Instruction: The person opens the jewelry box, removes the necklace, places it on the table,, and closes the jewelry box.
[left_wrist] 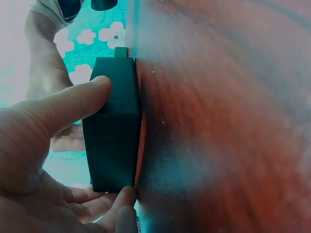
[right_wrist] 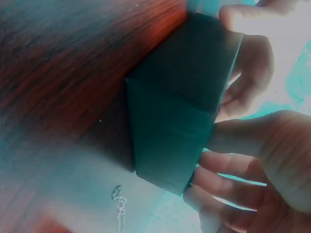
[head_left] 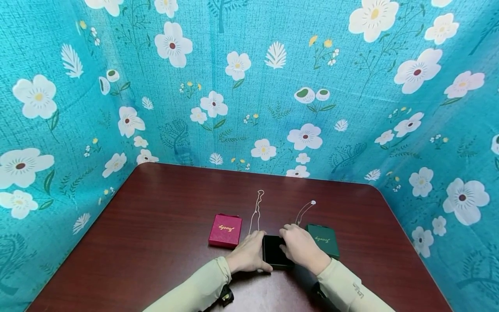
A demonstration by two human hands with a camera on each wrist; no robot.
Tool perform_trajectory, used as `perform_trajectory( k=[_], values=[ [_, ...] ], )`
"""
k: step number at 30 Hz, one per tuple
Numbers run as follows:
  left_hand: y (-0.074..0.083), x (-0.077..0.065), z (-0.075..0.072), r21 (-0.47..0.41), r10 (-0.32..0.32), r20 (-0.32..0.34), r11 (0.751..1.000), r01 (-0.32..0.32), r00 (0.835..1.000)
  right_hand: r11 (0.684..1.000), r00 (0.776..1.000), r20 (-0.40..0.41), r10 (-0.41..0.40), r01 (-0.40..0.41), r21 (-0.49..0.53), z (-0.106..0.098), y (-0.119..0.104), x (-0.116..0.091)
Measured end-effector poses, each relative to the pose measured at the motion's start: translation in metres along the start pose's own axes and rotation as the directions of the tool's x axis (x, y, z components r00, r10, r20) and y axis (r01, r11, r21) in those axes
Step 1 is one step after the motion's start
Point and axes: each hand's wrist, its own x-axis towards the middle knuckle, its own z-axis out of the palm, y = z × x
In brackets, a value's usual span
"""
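Observation:
A small dark green box [head_left: 277, 249] with a black inside stands on the table in front of me. My left hand [head_left: 249, 252] grips its left side, the thumb on the near wall and the fingers toward the far corner, as the box [left_wrist: 114, 150] in the left wrist view shows. On the opposite side my right hand [head_left: 304, 247] holds the rim, its thumb over the black inside and its fingers at the far right corner. A green lid [head_left: 326, 240] with gold lettering lies beside the right hand. Beyond the hands lie a chain necklace [head_left: 255, 212] and a necklace with a white pendant [head_left: 313, 202].
A red box [head_left: 225, 231] with gold "Jewelry" lettering lies left of the left hand. The dark red wooden table [head_left: 167, 203] has rounded far corners. Blue flowered cloth [head_left: 241, 112] hangs behind it and along both sides.

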Motion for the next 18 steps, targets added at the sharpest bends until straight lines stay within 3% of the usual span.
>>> perform_trajectory(
  k=[9,18],
  values=[
    [-0.001,0.000,0.000,0.007,0.007,-0.008,1.000,-0.007,1.000,0.995,0.998,-0.026,-0.066,0.067,0.077,0.005,0.008,-0.003],
    [-0.002,0.001,0.001,0.015,-0.006,0.008,1.000,0.006,1.000,0.962,0.975,0.072,-0.209,0.191,0.195,0.004,0.013,-0.007]
  ],
)
